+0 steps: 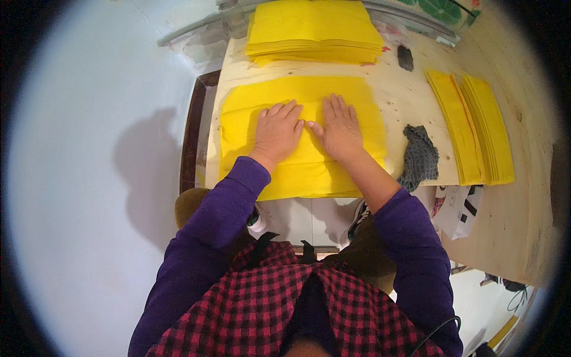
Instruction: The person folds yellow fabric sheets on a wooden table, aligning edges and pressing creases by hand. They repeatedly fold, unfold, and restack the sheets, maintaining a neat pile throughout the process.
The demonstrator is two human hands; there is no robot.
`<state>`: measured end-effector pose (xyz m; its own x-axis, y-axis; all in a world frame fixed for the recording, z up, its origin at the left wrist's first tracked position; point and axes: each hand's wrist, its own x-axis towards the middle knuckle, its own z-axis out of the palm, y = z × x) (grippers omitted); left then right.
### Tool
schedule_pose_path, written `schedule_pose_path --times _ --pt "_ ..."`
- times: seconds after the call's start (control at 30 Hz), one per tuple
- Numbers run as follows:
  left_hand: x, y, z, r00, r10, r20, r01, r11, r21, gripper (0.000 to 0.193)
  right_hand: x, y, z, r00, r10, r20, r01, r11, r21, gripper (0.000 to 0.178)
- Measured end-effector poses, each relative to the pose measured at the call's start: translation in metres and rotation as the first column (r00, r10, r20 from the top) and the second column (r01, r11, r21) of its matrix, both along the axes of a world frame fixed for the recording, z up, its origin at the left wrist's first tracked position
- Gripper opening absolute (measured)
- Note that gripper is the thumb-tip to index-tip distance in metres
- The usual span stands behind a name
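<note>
A wide yellow cloth-like sheet lies spread on the wooden table, its near edge reaching over the table's front edge. My left hand rests palm down on it with the fingers stretched out. Beside it my right hand also presses flat on the sheet, fingers extended forward and thumb pointing toward the left hand. The two thumbs almost meet near the middle of the sheet. Neither hand grips anything. Whether more sheets lie under the top one is hard to tell, though a second edge shows at the front.
Behind the sheet stands a thick stack of folded yellow sheets. Folded yellow bundles lie at the right of the pale wooden table. A crumpled dark grey cloth and a small dark piece are nearer. A white wall borders the left.
</note>
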<state>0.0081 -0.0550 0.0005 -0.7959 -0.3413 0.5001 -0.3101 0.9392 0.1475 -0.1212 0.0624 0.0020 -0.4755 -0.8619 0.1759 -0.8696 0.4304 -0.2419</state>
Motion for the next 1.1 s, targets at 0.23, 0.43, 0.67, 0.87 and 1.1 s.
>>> schedule_pose_path --times 0.23,0.43,0.67,0.87,1.1 --pt "0.012 -0.006 0.006 0.978 0.194 0.078 -0.188 0.979 -0.078 0.046 0.000 0.001 -0.001 1.000 -0.005 -0.027 0.005 1.000 0.004 0.072" --pt "0.022 -0.006 0.001 0.970 0.188 0.156 -0.193 0.981 0.013 0.046 0.002 0.002 0.002 0.999 -0.007 -0.043 0.007 1.000 -0.004 0.073" --pt "0.024 -0.004 0.002 0.983 0.156 0.094 -0.158 0.988 0.006 0.040 0.011 -0.001 0.009 0.995 0.071 -0.065 -0.072 0.997 -0.019 0.076" --pt "0.024 -0.004 0.003 0.986 0.149 0.075 -0.149 0.989 0.003 0.037 0.015 -0.007 0.013 0.994 0.098 -0.057 -0.096 0.995 0.034 0.074" --pt "0.024 -0.006 0.001 0.986 0.156 0.060 -0.159 0.986 0.043 0.041 0.018 -0.005 0.009 0.993 0.094 -0.065 -0.090 0.993 0.072 0.076"
